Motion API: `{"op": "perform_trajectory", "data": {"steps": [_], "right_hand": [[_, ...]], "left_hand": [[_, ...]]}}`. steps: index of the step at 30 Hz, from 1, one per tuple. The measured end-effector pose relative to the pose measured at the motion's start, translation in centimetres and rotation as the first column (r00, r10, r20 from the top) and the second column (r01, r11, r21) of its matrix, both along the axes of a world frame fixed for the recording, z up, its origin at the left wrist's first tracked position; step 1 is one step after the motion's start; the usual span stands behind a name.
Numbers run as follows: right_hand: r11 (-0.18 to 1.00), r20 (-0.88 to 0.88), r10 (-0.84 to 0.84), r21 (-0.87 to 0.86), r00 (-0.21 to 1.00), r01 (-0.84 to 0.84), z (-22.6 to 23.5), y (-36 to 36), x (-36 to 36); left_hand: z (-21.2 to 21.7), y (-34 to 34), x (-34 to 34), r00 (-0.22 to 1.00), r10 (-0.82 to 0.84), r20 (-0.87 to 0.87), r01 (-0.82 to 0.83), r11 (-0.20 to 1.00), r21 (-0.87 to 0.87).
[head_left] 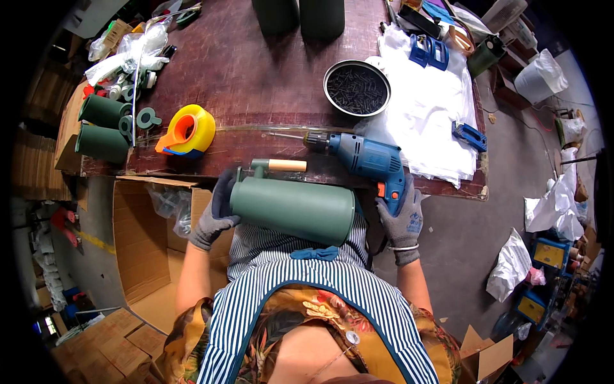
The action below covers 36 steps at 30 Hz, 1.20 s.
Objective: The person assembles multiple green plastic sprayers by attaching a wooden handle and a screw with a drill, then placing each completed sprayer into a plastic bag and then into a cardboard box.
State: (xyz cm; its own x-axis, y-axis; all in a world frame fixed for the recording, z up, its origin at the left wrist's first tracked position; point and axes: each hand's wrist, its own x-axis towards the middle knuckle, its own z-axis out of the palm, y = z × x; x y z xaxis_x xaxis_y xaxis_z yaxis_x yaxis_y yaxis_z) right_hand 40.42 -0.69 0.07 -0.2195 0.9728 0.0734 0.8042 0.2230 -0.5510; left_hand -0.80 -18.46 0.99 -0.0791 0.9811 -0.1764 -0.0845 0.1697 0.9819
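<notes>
A green cylindrical jug (291,206) with a pale wooden handle (287,166) lies sideways over my lap, along the table's near edge. My left hand (219,214), in a grey and black glove, is closed around the jug's left end; some fingers are hidden behind it. At the jug's right, my gloved right hand (401,221) grips the lower handle of a blue power drill (369,157) with orange buttons. The drill's long thin bit points left above the tabletop. A round tin of dark screws (356,88) stands just beyond the drill.
On the reddish-brown table (256,83) are a yellow tape dispenser (199,131), green cylinders (102,143) at left and two dark cylinders (322,18) at the far edge. White plastic sheets (425,115) cover the right side. An open cardboard box (144,243) stands at my left.
</notes>
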Motion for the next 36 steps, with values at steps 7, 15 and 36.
{"op": "perform_trajectory", "data": {"steps": [7, 15, 36], "right_hand": [[0.995, 0.043, 0.024, 0.093, 0.999, -0.028, -1.1, -0.6, -0.1], [0.997, 0.065, 0.037, 0.061, 0.997, -0.041, -0.7, -0.3, 0.2], [0.992, 0.032, 0.055, 0.111, 0.998, -0.058, -1.6, 0.1, 0.6]], "left_hand": [[9.1, 10.8, -1.5, 0.445, -0.326, -0.834, 0.309, 0.93, -0.199], [5.2, 35.1, 10.4, -0.049, 0.197, -0.979, 0.157, 0.97, 0.187], [2.5, 33.9, 7.1, 0.995, 0.1, -0.019, -0.098, 0.992, 0.08]]}}
